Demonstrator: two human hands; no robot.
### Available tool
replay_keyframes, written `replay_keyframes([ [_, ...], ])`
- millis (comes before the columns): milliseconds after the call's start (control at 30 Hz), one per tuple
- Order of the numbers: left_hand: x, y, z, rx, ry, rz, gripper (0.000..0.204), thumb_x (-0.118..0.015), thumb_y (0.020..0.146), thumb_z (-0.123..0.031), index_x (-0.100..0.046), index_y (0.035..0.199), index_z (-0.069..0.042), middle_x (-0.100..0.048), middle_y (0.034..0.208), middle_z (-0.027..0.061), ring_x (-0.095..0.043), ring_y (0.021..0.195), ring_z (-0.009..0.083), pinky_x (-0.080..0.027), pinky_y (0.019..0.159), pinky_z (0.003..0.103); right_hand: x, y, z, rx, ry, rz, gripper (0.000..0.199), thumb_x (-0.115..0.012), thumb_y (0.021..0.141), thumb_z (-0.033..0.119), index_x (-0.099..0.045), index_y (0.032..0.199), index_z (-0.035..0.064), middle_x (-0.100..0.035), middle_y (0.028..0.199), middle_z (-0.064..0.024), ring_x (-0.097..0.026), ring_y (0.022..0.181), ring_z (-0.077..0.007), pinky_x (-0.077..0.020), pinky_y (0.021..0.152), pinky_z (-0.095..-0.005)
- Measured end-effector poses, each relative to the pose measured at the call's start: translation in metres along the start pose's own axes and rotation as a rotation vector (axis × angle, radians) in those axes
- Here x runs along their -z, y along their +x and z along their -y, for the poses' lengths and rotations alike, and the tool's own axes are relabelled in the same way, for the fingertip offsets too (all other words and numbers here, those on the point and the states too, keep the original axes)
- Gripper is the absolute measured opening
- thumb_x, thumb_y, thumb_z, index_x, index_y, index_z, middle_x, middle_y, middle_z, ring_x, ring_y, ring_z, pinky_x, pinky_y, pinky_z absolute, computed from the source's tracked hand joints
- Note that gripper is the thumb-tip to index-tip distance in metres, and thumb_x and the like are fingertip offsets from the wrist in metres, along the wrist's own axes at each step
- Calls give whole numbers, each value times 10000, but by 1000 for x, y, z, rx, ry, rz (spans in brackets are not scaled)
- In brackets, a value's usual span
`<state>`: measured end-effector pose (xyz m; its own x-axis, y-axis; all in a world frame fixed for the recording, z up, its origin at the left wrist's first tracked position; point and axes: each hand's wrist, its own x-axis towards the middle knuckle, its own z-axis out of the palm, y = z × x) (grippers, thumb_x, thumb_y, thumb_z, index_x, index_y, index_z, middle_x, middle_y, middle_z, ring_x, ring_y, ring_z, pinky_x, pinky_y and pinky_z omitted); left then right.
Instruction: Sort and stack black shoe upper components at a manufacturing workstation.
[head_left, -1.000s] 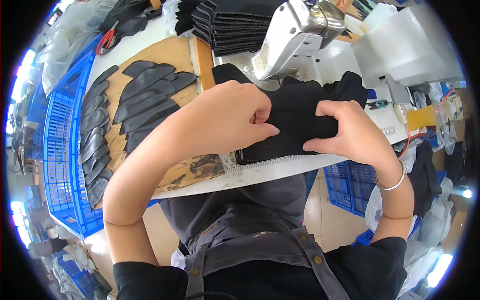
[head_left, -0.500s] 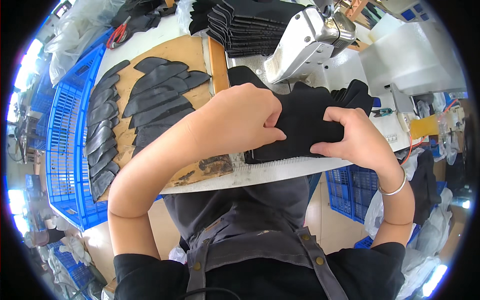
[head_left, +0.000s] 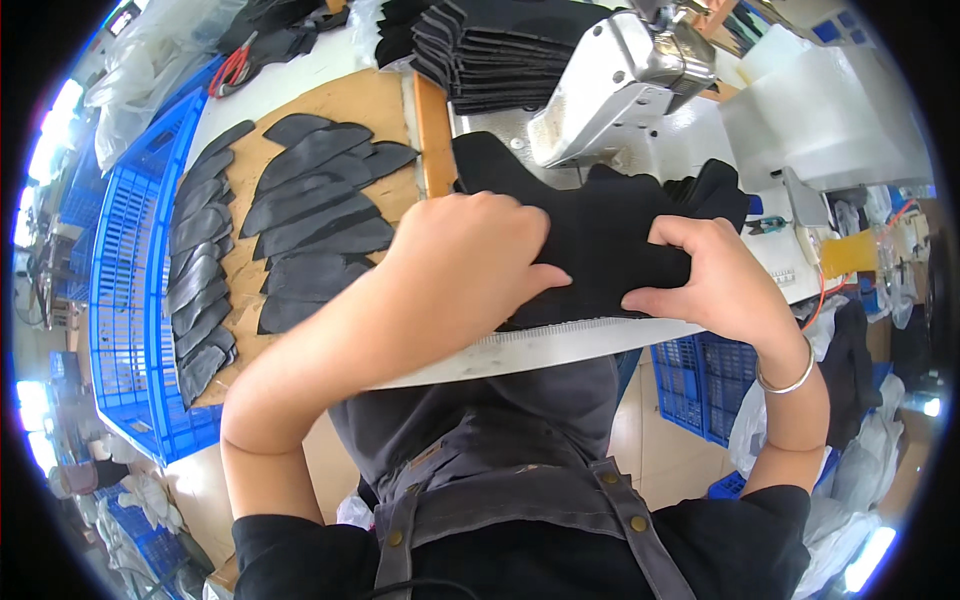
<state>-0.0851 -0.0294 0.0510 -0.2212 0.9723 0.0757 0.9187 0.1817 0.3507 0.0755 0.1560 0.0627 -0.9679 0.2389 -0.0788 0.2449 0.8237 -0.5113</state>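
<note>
Here, left of the silver machine [head_left: 605,95], dark pieces [head_left: 315,190] overlap on a board [head_left: 385,98]; before the machine, the left hand [head_left: 475,260] curls over black fabric [head_left: 610,240], grip unclear; the right hand [head_left: 712,270], thumb and forefinger parted, touches its right part.

So the left hand [head_left: 465,265] is where the action is: its knuckles and wrist have dropped toward the near edge of the bench [head_left: 500,358], while its thumb tip has barely budged. More of the black fabric's [head_left: 610,230] far left part shows now, but its near left corner has gone behind the hand. The left forearm has swung lower too, uncovering more black leaf-shaped pieces [head_left: 305,275] on the brown board [head_left: 350,100] and hiding the dark scuffs by the board's near edge, plus the left end of the ruler [head_left: 520,333].
</note>
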Motion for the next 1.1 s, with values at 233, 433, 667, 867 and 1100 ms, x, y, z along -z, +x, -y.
replay_keyframes([
  [233, -17, -31, -36, 31, 400, -414, 459, -661, 719, -204, -604, 1149, -53, -523, 1267, 142, -513, 1180, 333, -391, 960, 434, 1, -1, -3, -20, 15, 13, 438, -852, 638, 225, -519, 783, -22, -480, 620, -201, -451, 557, -372, -372, 528, -384],
  [433, -74, -12, -59, -161, 159, -219, 914, -737, 654, -380, -386, 1378, 53, -379, 1450, 197, -378, 1346, 320, -288, 1099, 454, 0, -4, -14, -16, 69, -6, 353, -784, 710, 228, -556, 794, -28, -556, 641, -179, -532, 565, -323, -397, 529, -364],
  [667, -84, -10, -59, -116, 305, -259, 966, -738, 618, -458, -383, 1418, -51, -383, 1464, 152, -372, 1358, 275, -290, 1109, 429, 13, -26, -33, -138, 159, -9, 299, -703, 853, 219, -526, 725, 14, -513, 556, -25, -436, 497, -91, -357, 465, -267],
  [867, -83, -11, -62, -112, 338, -216, 923, -742, 652, -444, -344, 1465, -263, -318, 1499, 176, -348, 1367, 311, -281, 1104, 445, 11, -31, -35, -133, 186, -51, 274, -696, 857, 199, -535, 729, 17, -512, 545, -27, -435, 493, -93, -357, 469, -268],
  [1100, -80, -12, -63, -146, 300, -204, 796, -742, 685, -332, -439, 1416, -240, -309, 1492, 211, -330, 1368, 359, -290, 1092, 470, 9, -35, -37, -110, 172, -67, 269, -698, 851, 198, -537, 723, 24, -516, 535, -37, -446, 481, -115, -358, 474, -270],
])
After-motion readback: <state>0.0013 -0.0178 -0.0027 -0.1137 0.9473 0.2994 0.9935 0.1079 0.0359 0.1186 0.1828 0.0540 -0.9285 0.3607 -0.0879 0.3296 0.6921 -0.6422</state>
